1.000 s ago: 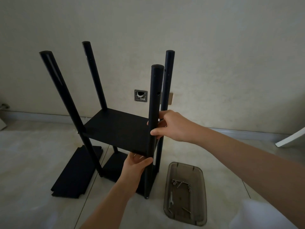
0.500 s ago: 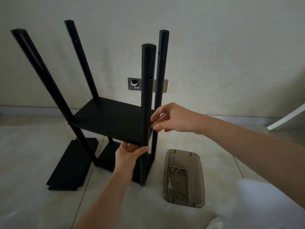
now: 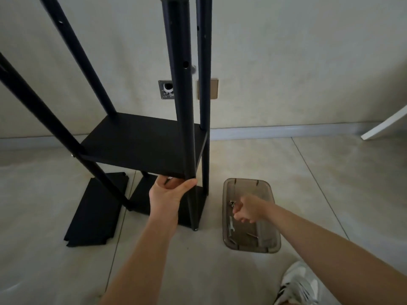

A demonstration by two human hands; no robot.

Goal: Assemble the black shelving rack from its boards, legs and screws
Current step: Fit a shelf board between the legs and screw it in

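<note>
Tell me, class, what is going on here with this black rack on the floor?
A person is putting together a black shelving rack. The left hand grips the near corner of the middle board where it meets the front leg. The right hand reaches over a smoky plastic tray holding screws and a small wrench; whether it holds one is unclear. A spare board lies on the tiled floor.

No readable text, label, brand, number or sign appeared anywhere in the head view: none on the black rack (image 3: 141,148), the smoky plastic tray (image 3: 271,238), the wall plates, or the shoe at the lower right.
</note>
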